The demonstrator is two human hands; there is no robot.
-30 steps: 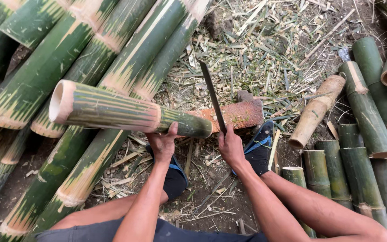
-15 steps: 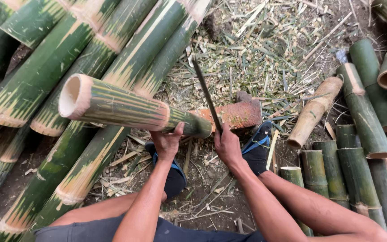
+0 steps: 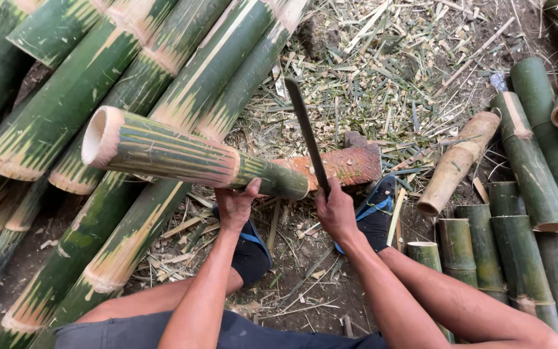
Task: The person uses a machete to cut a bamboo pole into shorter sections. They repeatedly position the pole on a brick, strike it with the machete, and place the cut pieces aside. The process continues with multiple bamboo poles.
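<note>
Clearly, blade risk: right hand grips the long knife, raised over the bamboo section.
Hold: left hand clasps that section on the reddish block.
Cause: a glancing cut could slip toward the left fingers.

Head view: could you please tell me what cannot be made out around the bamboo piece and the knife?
- Knife handle: hidden inside the right hand.
- Near end of the bamboo piece: underside covered by the left hand.
- Reddish block: left part hidden behind the bamboo.
- Long poles: cut off by the top and left edges.
</note>
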